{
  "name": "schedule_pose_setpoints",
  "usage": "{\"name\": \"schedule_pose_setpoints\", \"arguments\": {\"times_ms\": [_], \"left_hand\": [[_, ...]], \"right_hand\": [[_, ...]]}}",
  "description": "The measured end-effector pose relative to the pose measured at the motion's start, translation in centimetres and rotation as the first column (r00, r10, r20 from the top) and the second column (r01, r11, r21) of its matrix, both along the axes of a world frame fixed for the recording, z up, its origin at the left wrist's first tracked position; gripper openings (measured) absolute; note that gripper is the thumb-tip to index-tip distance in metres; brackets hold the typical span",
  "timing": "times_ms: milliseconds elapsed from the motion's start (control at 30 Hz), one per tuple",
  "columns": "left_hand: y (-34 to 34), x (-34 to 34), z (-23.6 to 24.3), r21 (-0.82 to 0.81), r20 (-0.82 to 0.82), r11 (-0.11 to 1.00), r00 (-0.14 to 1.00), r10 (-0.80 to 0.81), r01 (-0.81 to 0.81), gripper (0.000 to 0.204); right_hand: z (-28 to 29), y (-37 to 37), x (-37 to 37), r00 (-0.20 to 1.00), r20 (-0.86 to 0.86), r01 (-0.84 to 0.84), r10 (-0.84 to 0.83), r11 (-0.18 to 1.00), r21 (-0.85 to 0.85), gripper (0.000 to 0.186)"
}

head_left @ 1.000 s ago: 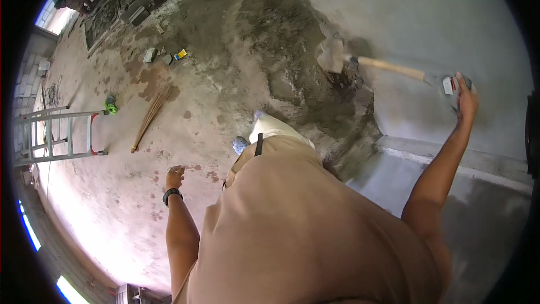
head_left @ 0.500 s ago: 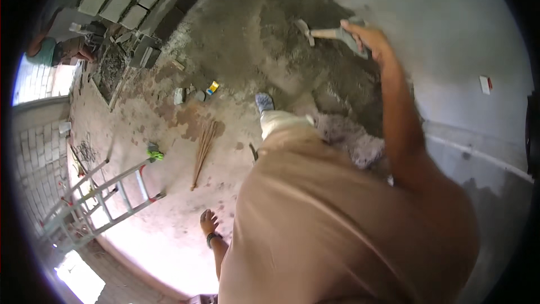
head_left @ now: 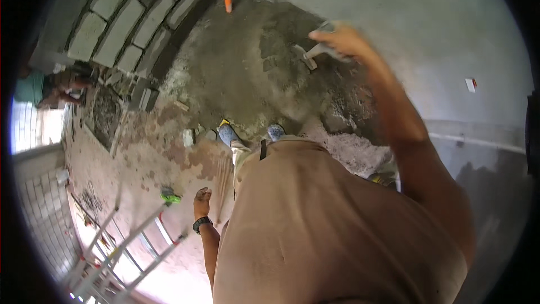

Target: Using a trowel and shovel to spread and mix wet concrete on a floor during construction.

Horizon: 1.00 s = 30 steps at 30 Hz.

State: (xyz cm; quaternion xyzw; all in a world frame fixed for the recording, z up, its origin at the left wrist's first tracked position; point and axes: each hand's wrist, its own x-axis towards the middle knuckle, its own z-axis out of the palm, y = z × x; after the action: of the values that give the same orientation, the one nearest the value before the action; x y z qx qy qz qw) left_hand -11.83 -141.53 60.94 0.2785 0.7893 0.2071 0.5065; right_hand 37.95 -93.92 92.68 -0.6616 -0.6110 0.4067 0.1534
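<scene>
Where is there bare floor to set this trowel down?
Bare pinkish floor lies between the ladder, the left hand and the shoes. Crowded: the mortar heap under the right hand with its trowel, and rubble beside the block wall.

Daylight glare lower left, dim grey right, fisheye-bent edges, motion blur.

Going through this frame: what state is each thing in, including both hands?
right hand: raised, gripping the trowel
trowel: held over the mortar heap, blurred
mortar heap: spread loose on the floor
left hand: hanging free, holding nothing
ladder: lying flat
orange pipe: standing upright
</scene>
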Motion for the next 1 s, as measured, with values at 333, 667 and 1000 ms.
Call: {"name": "schedule_pose_setpoints", "arguments": {"times_ms": [333,667,1000], "left_hand": [[14.7,-25.2,-3.0,-0.287,0.001,0.936,0.977,0.214,-0.204,0.056],[41.3,-21.9,1.8,-0.062,-0.007,0.910,0.911,-0.412,0.411,0.049],[55.9,-19.6,3.0,-0.103,-0.083,0.760,0.756,-0.649,0.641,0.053]], "right_hand": [[9.9,-8.3,0.7,0.932,0.044,0.359,-0.359,0.933,0.010,0.049],[-17.2,-8.0,-5.9,0.891,0.086,0.434,-0.445,0.893,0.123,0.056],[-8.9,-0.7,-8.5,0.909,-0.108,0.387,-0.402,0.913,-0.131,0.081]]}}
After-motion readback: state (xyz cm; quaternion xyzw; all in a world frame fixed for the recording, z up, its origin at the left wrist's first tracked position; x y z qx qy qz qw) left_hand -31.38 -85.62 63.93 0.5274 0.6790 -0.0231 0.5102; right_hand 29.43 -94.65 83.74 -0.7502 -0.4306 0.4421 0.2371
